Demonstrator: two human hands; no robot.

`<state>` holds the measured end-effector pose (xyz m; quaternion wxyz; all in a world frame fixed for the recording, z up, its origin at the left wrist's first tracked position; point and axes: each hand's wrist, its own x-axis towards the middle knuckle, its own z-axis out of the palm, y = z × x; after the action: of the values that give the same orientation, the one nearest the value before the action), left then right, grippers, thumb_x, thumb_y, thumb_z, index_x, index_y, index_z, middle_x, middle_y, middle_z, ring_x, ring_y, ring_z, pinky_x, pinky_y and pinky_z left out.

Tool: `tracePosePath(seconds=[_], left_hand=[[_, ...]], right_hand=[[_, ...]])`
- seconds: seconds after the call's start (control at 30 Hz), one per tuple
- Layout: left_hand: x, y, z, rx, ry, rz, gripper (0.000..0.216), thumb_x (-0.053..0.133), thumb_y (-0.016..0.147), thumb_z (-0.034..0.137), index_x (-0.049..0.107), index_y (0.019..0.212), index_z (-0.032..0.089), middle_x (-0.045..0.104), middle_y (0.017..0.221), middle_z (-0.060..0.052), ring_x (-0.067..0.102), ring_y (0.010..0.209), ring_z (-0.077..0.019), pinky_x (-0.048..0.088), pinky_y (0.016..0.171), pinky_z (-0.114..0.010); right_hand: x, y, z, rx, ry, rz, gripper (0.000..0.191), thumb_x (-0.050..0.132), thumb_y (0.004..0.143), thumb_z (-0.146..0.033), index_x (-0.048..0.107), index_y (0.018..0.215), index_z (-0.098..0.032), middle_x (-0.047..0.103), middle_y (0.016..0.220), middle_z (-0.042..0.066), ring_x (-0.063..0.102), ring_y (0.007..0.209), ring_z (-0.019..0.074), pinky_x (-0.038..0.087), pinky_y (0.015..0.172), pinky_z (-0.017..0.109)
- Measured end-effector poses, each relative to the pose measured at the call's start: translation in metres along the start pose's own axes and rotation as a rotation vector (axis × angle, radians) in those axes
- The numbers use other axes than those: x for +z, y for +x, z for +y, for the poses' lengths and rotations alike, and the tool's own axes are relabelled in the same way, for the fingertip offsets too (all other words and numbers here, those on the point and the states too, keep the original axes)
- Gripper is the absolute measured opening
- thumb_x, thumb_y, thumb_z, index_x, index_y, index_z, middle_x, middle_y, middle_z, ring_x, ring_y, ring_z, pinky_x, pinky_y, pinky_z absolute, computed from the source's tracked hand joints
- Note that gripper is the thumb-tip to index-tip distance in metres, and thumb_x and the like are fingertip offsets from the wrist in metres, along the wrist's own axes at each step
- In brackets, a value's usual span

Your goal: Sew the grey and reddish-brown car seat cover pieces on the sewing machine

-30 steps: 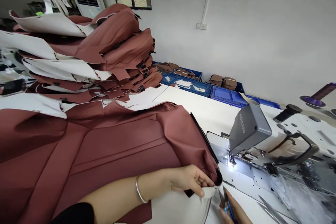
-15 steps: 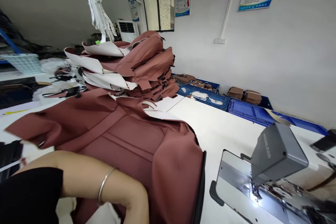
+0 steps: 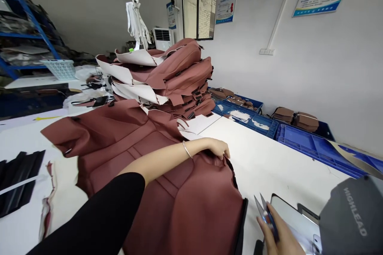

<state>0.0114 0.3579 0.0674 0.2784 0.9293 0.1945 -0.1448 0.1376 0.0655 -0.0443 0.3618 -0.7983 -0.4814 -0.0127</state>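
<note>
A reddish-brown leather seat cover [image 3: 143, 159] with stitched seams lies spread over the white table. My left hand [image 3: 218, 146] reaches across it, bracelet on the wrist, and its fingers are closed on the cover's right edge near the top. Along that edge runs a black strip [image 3: 240, 227]. At the lower right my right hand [image 3: 279, 231] holds a pair of thread snips [image 3: 265, 215], their two blades apart and pointing up and left. The snips are beside the cover, not touching it.
A grey sewing machine [image 3: 350, 211] stands at the right. Behind lies a tall pile of similar covers [image 3: 179, 71]. Blue crates [image 3: 302, 139] line the wall. Black strips [image 3: 20, 179] lie at the left, and a light-blue basket [image 3: 61, 69] stands farther back.
My left hand has gone from the lower edge of the picture up to the cover's right edge and taken hold there. My right hand has come into view with the snips. The view has turned left.
</note>
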Motion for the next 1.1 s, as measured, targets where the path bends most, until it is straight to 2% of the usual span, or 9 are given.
tracePosePath(seconds=[0.07, 0.17, 0.27, 0.4, 0.57, 0.67, 0.87, 1.1], left_hand=[[0.005, 0.011, -0.016, 0.025, -0.093, -0.083, 0.040, 0.062, 0.061, 0.004, 0.071, 0.097, 0.017, 0.071, 0.092, -0.002, 0.061, 0.080, -0.0159, 0.047, 0.074, -0.024], [0.006, 0.018, -0.035, 0.039, -0.241, -0.107, 0.027, 0.064, 0.062, 0.007, 0.072, 0.087, 0.015, 0.071, 0.078, -0.001, 0.060, 0.072, -0.0147, 0.046, 0.072, -0.024], [0.002, 0.020, -0.049, 0.065, -0.408, -0.111, 0.018, 0.066, 0.062, 0.010, 0.073, 0.078, 0.015, 0.070, 0.070, 0.000, 0.058, 0.069, -0.0134, 0.045, 0.073, -0.024], [-0.008, 0.021, -0.056, 0.095, -0.619, -0.100, 0.009, 0.070, 0.061, 0.018, 0.072, 0.069, 0.015, 0.067, 0.064, 0.000, 0.056, 0.065, -0.0126, 0.044, 0.069, -0.024], [-0.013, 0.016, -0.043, 0.116, -0.819, -0.019, 0.015, 0.073, 0.059, 0.028, 0.071, 0.067, 0.015, 0.067, 0.065, 0.000, 0.056, 0.062, -0.0117, 0.044, 0.068, -0.024], [-0.014, 0.009, -0.031, 0.127, -0.883, -0.007, 0.016, 0.074, 0.059, 0.028, 0.070, 0.067, 0.015, 0.067, 0.067, 0.000, 0.056, 0.063, -0.0112, 0.044, 0.068, -0.024], [-0.017, 0.001, -0.011, 0.123, -0.903, -0.011, 0.011, 0.074, 0.059, 0.021, 0.069, 0.063, 0.013, 0.064, 0.060, 0.001, 0.054, 0.060, -0.0096, 0.042, 0.063, -0.021], [-0.013, 0.004, -0.002, 0.109, -0.880, -0.033, 0.007, 0.073, 0.059, 0.016, 0.068, 0.061, 0.012, 0.059, 0.053, 0.001, 0.052, 0.057, -0.0098, 0.041, 0.059, -0.021]], right_hand=[[0.013, 0.032, -0.010, -0.016, 0.037, -0.077, 0.069, 0.032, 0.080, -0.072, 0.059, 0.111, -0.016, 0.069, 0.091, 0.008, 0.066, 0.073, 0.0254, 0.052, 0.058, 0.035], [0.035, 0.069, -0.022, -0.026, 0.054, -0.135, 0.075, 0.027, 0.079, -0.073, 0.060, 0.108, -0.012, 0.068, 0.095, 0.011, 0.065, 0.080, 0.0285, 0.052, 0.065, 0.039], [0.051, 0.083, -0.028, -0.058, 0.095, -0.168, 0.071, 0.031, 0.080, -0.070, 0.060, 0.109, -0.013, 0.068, 0.097, 0.011, 0.065, 0.083, 0.0274, 0.052, 0.069, 0.039], [0.058, 0.084, -0.035, -0.094, 0.147, -0.133, 0.067, 0.034, 0.080, -0.069, 0.061, 0.107, -0.013, 0.067, 0.101, 0.012, 0.065, 0.084, 0.0254, 0.052, 0.069, 0.035], [0.053, 0.090, -0.043, -0.113, 0.178, -0.083, 0.063, 0.037, 0.082, -0.065, 0.061, 0.109, -0.014, 0.067, 0.102, 0.011, 0.065, 0.089, 0.0257, 0.052, 0.074, 0.036], [0.047, 0.096, -0.047, -0.179, 0.183, -0.044, 0.058, 0.038, 0.084, -0.062, 0.061, 0.108, -0.014, 0.067, 0.101, 0.010, 0.065, 0.089, 0.0243, 0.052, 0.073, 0.033], [0.038, 0.105, -0.058, -0.412, 0.044, 0.063, 0.051, 0.033, 0.092, -0.053, 0.058, 0.109, -0.012, 0.067, 0.098, 0.011, 0.065, 0.077, 0.0210, 0.050, 0.062, 0.030], [0.035, 0.103, -0.067, -0.562, -0.121, 0.197, 0.042, 0.031, 0.096, -0.041, 0.056, 0.107, -0.009, 0.067, 0.091, 0.009, 0.063, 0.066, 0.0180, 0.044, 0.050, 0.027]])
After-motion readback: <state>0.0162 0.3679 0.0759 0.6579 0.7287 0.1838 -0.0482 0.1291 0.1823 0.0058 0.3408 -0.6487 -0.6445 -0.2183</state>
